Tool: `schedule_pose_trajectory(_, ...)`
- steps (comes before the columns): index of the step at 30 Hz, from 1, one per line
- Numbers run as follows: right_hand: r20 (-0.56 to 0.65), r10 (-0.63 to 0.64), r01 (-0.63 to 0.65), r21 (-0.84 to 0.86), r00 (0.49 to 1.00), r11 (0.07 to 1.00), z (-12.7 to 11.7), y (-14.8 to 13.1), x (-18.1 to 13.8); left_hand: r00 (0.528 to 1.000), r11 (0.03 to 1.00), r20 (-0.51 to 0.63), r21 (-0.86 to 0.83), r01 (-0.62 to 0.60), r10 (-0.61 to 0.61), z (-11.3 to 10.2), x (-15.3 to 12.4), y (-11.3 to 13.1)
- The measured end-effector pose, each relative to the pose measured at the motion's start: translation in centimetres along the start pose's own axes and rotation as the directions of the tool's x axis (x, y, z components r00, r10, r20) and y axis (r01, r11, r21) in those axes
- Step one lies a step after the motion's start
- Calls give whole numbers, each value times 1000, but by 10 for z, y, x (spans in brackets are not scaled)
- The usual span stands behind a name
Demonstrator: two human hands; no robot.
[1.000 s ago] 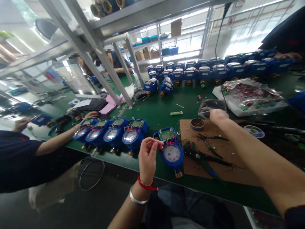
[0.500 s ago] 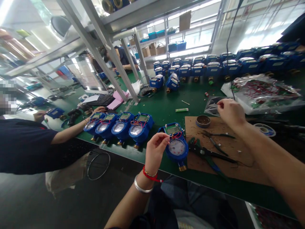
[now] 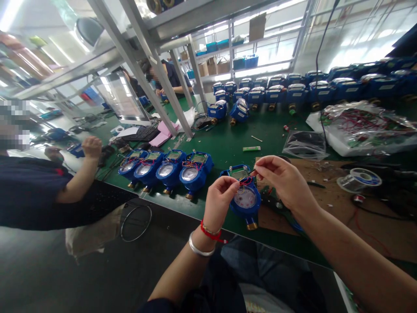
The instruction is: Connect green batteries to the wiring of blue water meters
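Observation:
A blue water meter (image 3: 246,198) with a small display and a round dial lies in front of me on the bench edge, brass fitting toward me. My left hand (image 3: 223,198) is pinched over its left side, closed on thin wires (image 3: 243,180) that run from the meter. Above the meter's upper right, my right hand (image 3: 282,178) pinches a small, thin dark piece (image 3: 253,172), close to the left fingertips. Pliers with green-and-black handles (image 3: 276,204) lie partly under my right hand on a brown board (image 3: 312,226).
Several blue meters (image 3: 192,174) stand in a row to the left, beside a co-worker's raised hand (image 3: 91,147). Behind are a clear bag (image 3: 306,144) with dark contents, a bag of wired parts (image 3: 368,126), a green-and-white tube (image 3: 251,148) and more meters. A solder spool (image 3: 358,180) sits right.
My right hand has come left from the bag with dark contents to the meter, now with a small dark piece. My left hand stays at the wires. The co-worker's hand has lifted off the meters.

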State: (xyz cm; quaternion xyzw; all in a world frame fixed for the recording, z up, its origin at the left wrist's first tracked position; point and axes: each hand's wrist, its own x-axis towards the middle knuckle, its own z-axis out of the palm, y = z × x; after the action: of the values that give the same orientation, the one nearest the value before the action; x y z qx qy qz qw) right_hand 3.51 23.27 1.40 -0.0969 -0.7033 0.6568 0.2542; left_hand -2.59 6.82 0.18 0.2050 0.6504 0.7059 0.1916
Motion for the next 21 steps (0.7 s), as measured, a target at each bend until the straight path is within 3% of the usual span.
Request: schedule_pose_trajectory(21,111,21,-16,-46,994,999,7,-3,-4,1000,999,2,-53,-4,4,1,2,-3)
